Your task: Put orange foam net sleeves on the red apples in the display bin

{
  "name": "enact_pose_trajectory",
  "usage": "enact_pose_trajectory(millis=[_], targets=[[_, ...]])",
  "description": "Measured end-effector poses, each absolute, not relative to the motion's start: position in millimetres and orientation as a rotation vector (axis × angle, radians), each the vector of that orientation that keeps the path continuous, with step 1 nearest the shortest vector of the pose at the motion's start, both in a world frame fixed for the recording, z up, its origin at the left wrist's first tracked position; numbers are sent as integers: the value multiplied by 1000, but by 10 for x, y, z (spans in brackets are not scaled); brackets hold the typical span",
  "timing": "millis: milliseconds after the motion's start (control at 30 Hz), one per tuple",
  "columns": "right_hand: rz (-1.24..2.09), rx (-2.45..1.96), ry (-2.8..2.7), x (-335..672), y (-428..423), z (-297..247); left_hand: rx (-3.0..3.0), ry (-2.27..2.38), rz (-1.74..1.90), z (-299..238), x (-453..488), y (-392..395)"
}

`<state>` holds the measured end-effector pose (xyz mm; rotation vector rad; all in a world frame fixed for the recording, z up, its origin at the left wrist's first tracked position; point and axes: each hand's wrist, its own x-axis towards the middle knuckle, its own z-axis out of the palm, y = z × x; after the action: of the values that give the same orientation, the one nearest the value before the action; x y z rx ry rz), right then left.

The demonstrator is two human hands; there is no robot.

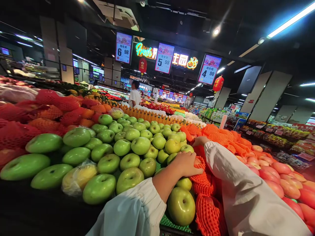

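Observation:
My left hand (188,164) rests at the border between green apples (140,145) and fruit in red foam nets (203,177). Its thumb and fingers are round one of the netted fruits, whose far side is hidden. A large green apple (181,206) lies just below my left wrist. Farther back, my right hand (199,141) reaches in among the red netted fruit, beside the orange foam nets (221,135). The long white sleeve (238,177) covers its wrist, and its fingertips are too small and hidden to make out.
Plastic-wrapped yellow fruit (80,177) lies at the front left. Red netted fruit (49,109) is heaped farther left, and pink apples (278,173) at right. A low wooden-looking fence (142,115) edges the display behind. A person (135,95) stands beyond; price signs (164,58) hang overhead.

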<state>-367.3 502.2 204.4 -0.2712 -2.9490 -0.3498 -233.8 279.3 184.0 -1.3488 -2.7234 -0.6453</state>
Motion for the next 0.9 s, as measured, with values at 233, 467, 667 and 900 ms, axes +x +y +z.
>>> enact_pose_trajectory(millis=[233, 467, 667, 900], targets=[[-359, -246, -3055, -3771, 5053, 2045, -1372, -2710, -672, 1831, -2360, 2807], [-289, -435, -2875, -3667, 5100, 2273, -1360, -2726, -640, 1843, -2341, 2803], [-249, -489, -2625, -3370, 5059, 2770, -1257, -2709, -661, 1848, -2342, 2801], [115, -385, -2285, -2572, 4801, 3133, -1335, -2608, -757, 1840, -2415, 2819]])
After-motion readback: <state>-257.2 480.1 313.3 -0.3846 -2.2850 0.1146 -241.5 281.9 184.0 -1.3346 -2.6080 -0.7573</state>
